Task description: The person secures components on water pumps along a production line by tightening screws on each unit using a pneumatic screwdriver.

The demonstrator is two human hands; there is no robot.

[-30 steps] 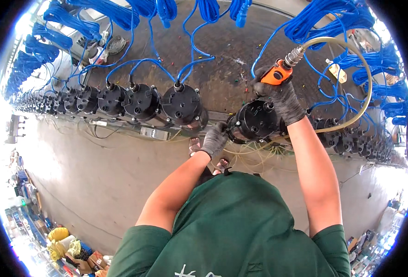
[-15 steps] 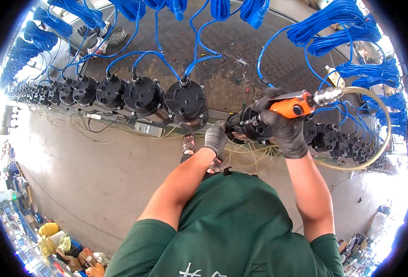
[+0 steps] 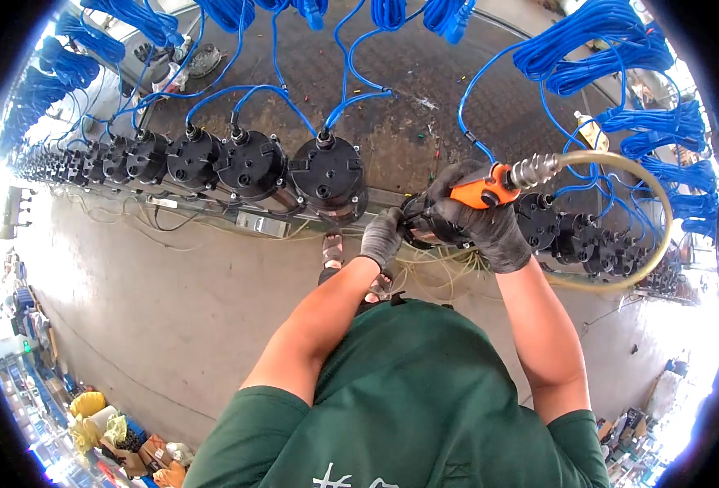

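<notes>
My right hand (image 3: 483,232), in a dark glove, is wrapped round an orange air tool (image 3: 483,193). A metal fitting (image 3: 534,171) joins the tool to a pale, see-through hose (image 3: 667,203). The tool's working end is hidden behind my glove, over a black-capped cylindrical motor unit (image 3: 432,229). On the near left edge of this unit, my left hand (image 3: 384,237) in a grey glove has its fingers closed. The unit is tilted and partly covered by both hands. Just left of it, another black-capped unit (image 3: 327,175) stands upright.
Several similar units (image 3: 249,167) form a long row both ways, with blue cables running from their tops. Coiled blue cable bundles (image 3: 579,41) lie beyond. Thin pale tubes (image 3: 437,272) trail below the row. Boxes and bags (image 3: 131,447) lie at the lower left.
My right hand has moved slightly left with the air tool, which has turned so its hose fitting tips up more. The unit has shifted a little; my left hand stays at its edge.
</notes>
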